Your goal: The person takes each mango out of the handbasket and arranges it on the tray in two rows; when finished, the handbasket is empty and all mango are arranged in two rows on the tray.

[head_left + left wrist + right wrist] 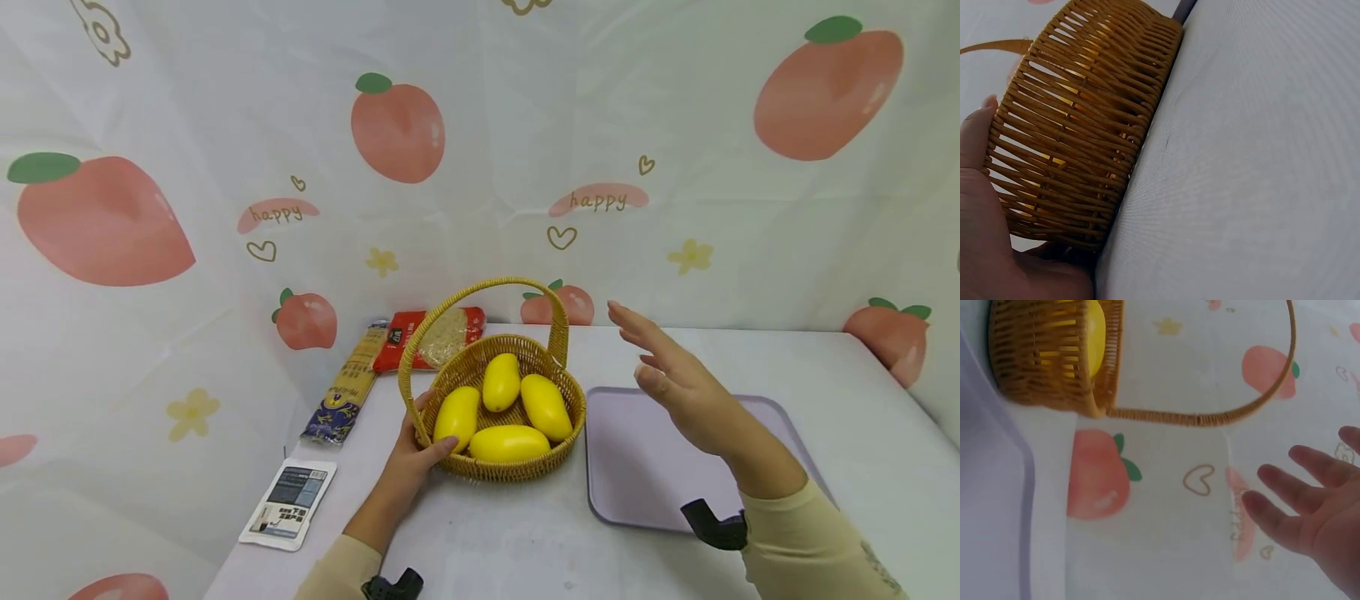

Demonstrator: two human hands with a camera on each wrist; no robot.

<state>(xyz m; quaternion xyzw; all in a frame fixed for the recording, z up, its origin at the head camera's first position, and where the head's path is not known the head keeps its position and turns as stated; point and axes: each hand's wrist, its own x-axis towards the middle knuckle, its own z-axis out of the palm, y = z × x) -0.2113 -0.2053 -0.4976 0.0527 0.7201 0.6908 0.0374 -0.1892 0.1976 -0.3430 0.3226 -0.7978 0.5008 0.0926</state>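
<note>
A brown wicker basket (517, 475) with a tall arched handle stands on the table, holding several yellow mangoes (510, 444). My left hand (415, 454) grips its left side, thumb over the rim and fingers around the outside. In the left wrist view the thumb lies against the woven wall (1079, 119). My right hand (686, 392) is raised in the air above the lilac tray (637, 467), fingers extended and holding nothing. From the right wrist, the spread fingers show apart from the basket handle (1197, 419).
Behind the basket lies a red packet (442, 337) with a clear window. A long yellow and blue packet (348, 383) lies left of it. Nearer, a white pouch (288, 504) lies at the table's left edge. A printed curtain (480, 233) hangs behind the table.
</note>
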